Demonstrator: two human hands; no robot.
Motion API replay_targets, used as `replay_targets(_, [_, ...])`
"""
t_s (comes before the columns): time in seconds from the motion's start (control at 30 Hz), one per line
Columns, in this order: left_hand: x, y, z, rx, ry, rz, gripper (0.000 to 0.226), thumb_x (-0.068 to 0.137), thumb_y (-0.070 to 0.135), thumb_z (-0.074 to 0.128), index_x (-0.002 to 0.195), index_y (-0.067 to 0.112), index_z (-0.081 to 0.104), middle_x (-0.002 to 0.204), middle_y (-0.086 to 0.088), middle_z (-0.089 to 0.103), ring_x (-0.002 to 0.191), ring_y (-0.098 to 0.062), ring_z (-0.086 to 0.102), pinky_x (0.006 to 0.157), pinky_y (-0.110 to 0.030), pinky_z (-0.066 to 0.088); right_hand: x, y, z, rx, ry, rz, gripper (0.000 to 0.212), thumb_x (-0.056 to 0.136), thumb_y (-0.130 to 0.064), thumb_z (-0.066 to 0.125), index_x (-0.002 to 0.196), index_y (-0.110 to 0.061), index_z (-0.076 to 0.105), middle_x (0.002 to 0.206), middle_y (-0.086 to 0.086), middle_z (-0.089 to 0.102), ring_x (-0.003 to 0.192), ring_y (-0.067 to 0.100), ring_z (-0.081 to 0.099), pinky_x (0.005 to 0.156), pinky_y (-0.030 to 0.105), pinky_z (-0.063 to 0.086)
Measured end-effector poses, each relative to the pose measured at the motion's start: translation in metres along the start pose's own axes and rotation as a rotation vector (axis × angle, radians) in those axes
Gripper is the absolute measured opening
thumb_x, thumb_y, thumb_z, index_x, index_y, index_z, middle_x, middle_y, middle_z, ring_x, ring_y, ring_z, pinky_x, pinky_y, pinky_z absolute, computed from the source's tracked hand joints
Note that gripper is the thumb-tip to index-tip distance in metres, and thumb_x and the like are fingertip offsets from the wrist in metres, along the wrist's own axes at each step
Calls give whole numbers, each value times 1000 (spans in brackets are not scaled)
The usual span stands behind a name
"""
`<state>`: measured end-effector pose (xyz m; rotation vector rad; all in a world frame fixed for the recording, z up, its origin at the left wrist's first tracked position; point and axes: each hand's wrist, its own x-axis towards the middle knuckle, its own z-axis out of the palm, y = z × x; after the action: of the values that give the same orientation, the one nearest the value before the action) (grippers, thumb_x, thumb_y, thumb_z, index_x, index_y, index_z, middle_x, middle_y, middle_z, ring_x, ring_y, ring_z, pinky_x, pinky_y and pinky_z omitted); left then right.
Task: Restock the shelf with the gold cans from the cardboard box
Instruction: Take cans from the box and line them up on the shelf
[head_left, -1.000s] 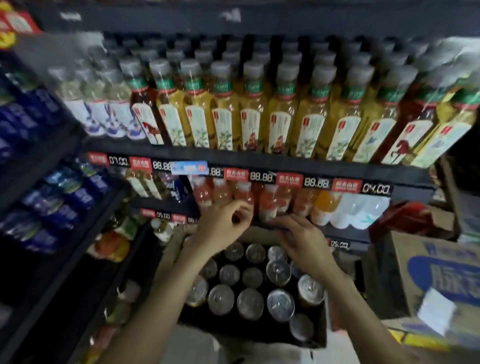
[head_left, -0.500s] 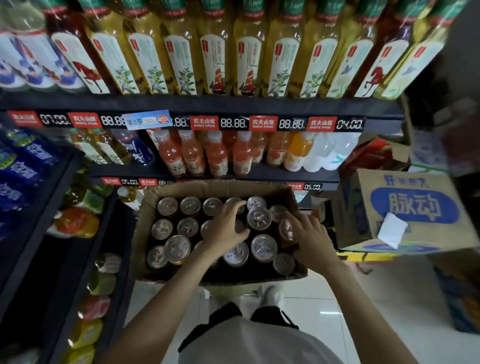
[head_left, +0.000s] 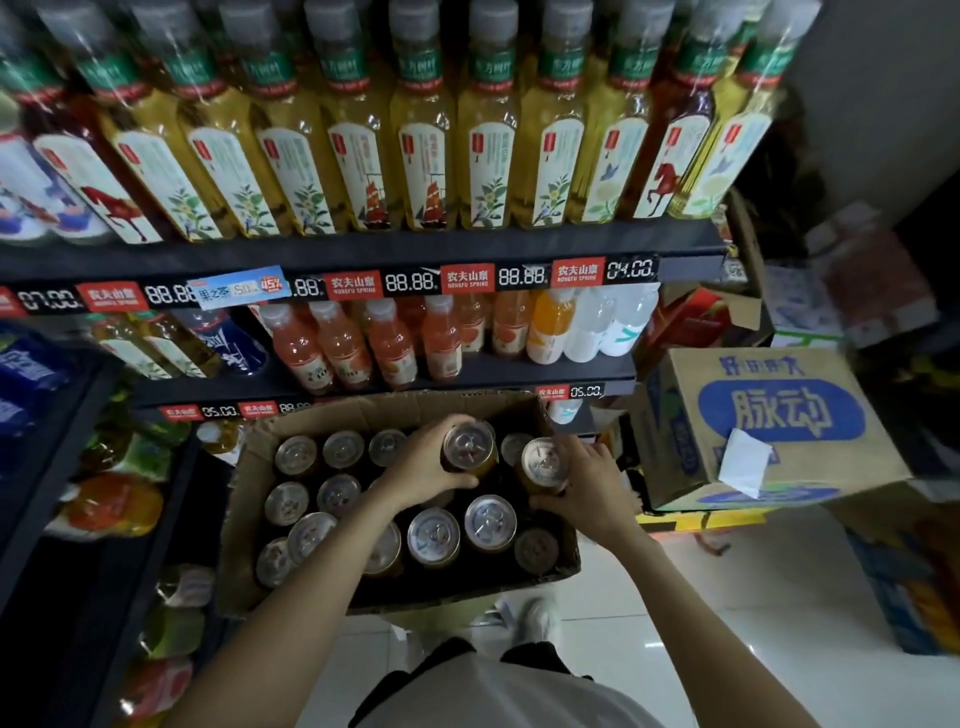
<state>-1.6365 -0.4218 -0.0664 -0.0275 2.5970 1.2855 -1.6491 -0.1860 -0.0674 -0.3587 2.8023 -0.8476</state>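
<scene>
An open cardboard box (head_left: 249, 525) sits on the floor under the shelves, filled with several gold cans whose silver tops face up. My left hand (head_left: 421, 467) grips one gold can (head_left: 470, 447), raised above its neighbours near the box's far side. Just right of it, my right hand (head_left: 587, 488) holds a second gold can (head_left: 540, 462), also lifted. The dark shelf (head_left: 519, 369) behind the box carries orange and white drink bottles.
Tall tea bottles (head_left: 431, 171) line the upper shelf. A blue-printed carton (head_left: 769, 421) stands right of the box, with more cartons behind it. A side shelf (head_left: 78, 467) with bottles runs along the left. White tiled floor (head_left: 727, 613) lies at the lower right.
The view has tilted down from the shelves to the box. Both hands came off the box's far edge, reached in among the cans, and each now holds a lifted can.
</scene>
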Motion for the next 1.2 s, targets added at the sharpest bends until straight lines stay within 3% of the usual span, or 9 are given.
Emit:
replay_targets(0.2, [-15, 38, -46, -477, 292, -83, 63, 59, 39, 84, 114, 34, 53, 113, 14, 57, 105, -4, 52, 88, -22, 40, 12, -38, -52, 699, 45, 115, 62, 68, -13, 82, 120, -17, 47, 108, -5, 59, 97, 4, 57, 74, 14, 47])
replay_targets(0.37, [-21, 64, -78, -691, 394, -79, 66, 46, 55, 75, 107, 37, 56, 116, 7, 60, 111, -15, 53, 99, -41, 41, 26, -66, -81, 972, -46, 141, 62, 74, -23, 76, 127, -21, 43, 113, -3, 59, 104, 14, 58, 83, 28, 50])
replay_targets(0.47, [-24, 79, -93, -691, 419, -41, 60, 54, 54, 73, 109, 37, 56, 116, 8, 61, 109, -12, 54, 97, -39, 41, 34, -79, -89, 1093, -105, 148, 57, 75, -28, 71, 126, -20, 46, 118, 5, 61, 104, 21, 62, 82, 33, 50])
replay_targets(0.6, [-30, 103, -113, -640, 417, 32, 49, 58, 54, 70, 102, 35, 59, 110, 8, 64, 106, -12, 58, 89, -33, 45, 38, -103, -109, 1028, -153, 59, 71, 65, -39, 80, 126, -22, 49, 119, 5, 62, 108, 24, 61, 90, 40, 50])
replay_targets(0.77, [-31, 147, -157, -451, 451, 207, 78, 37, 79, 71, 101, 36, 56, 109, 6, 64, 104, -12, 60, 86, -33, 50, 44, -144, -166, 783, -125, -149, 55, 68, -39, 74, 115, -20, 52, 108, 0, 65, 99, 11, 63, 77, 19, 51])
replay_targets(0.9, [-28, 208, -199, -287, 472, 412, 55, 49, 63, 68, 86, 29, 48, 87, 9, 62, 73, 4, 63, 60, -17, 51, 57, -183, -229, 621, -96, -293, 69, 59, -59, 76, 115, -27, 51, 110, -4, 66, 101, 11, 64, 91, 30, 50])
replay_targets(0.97, [-24, 237, -218, -171, 509, 484, 50, 53, 64, 64, 85, 29, 47, 82, 9, 60, 70, 1, 61, 61, -25, 51, 60, -201, -263, 587, -73, -371, 52, 58, -53, 69, 103, -33, 51, 101, -6, 68, 90, 7, 67, 81, 21, 52])
replay_targets(1.07, [-17, 277, -247, -49, 591, 582, 62, 48, 83, 61, 84, 33, 50, 80, 13, 59, 71, 1, 58, 66, -28, 48, 67, -223, -311, 566, -33, -441, 53, 57, -53, 64, 103, -29, 52, 94, -7, 69, 79, 4, 70, 73, 19, 56])
replay_targets(1.2, [2, 327, -280, 63, 691, 627, 66, 48, 83, 57, 87, 30, 53, 86, 14, 63, 79, -1, 61, 74, -31, 51, 89, -245, -360, 556, 66, -487, 74, 51, -65, 60, 112, -24, 49, 106, -3, 66, 92, 10, 66, 84, 28, 52])
